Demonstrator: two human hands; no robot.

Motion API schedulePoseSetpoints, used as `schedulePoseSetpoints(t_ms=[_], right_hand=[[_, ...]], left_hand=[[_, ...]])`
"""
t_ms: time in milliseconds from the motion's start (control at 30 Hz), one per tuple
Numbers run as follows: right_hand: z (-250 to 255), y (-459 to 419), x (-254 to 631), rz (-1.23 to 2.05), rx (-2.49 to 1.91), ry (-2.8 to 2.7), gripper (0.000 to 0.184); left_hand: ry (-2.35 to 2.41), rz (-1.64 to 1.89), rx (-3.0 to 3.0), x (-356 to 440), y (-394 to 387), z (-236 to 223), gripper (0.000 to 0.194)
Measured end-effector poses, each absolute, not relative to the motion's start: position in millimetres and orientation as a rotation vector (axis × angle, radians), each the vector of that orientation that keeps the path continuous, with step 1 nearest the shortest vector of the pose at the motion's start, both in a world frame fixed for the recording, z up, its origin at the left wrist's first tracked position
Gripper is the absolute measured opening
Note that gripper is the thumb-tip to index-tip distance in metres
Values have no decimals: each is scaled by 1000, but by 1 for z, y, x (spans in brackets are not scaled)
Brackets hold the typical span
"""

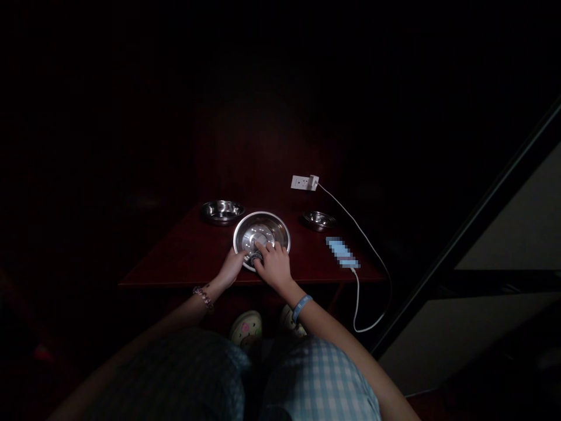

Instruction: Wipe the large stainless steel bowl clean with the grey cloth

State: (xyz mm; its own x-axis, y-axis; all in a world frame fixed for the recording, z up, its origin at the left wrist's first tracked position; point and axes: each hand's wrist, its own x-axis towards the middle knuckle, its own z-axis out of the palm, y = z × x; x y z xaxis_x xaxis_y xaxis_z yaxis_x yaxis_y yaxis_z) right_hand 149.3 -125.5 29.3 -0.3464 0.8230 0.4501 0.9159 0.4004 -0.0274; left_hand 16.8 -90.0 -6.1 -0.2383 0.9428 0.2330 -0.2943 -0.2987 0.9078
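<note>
A shiny steel bowl [284, 229] is tilted towards me near the front of the dark red table. My left hand [232, 268] grips its near left rim, thumb at the edge and the other fingers hidden behind it. Inside the bowl, my right hand [275, 264] reaches down over the near rim with bent fingers. A small dark grey, textured thing [256, 256] shows between its thumb and index finger; its kind is too small to make out. Farther back stand two more steel bowls, a left one [222, 211] and a smaller right one [319, 220].
On the right of the table [175, 260] lies a pixelated phone-like thing [342, 252]. Its white cable [370, 242] loops past the table's edge up to a charger in the wall socket [302, 182]. My knees and shoes are below the front edge.
</note>
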Motion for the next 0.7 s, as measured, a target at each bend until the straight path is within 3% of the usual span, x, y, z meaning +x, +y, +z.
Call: schedulePoseSetpoints(t_ms=[700], right_hand=[[21, -124, 152, -346, -1482, -2224, 50]], left_hand=[[931, 1685, 1038, 18, -93, -3, 44]])
